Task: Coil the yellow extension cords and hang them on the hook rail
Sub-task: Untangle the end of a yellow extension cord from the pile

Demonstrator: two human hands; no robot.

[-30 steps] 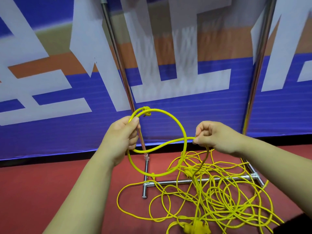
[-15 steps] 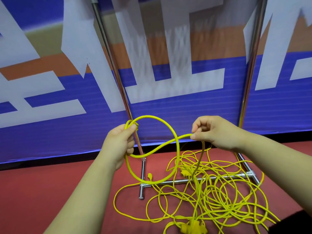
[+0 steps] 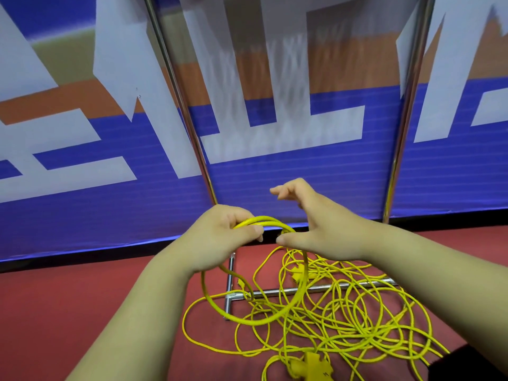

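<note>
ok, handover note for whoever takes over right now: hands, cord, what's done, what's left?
Left hand: grips the top of a small coil of about two loops, which hangs above the floor.
Right hand: open, fingers spread, close beside the coil, holding nothing.
Loose cord: a tangled pile on the red floor, lying over the metal stand's base bar. A yellow socket block lies nearest the camera.
Done: the first loops only.
Left: gather the rest loop by loop, then hang the coil. The hook rail is not in view.
</note>
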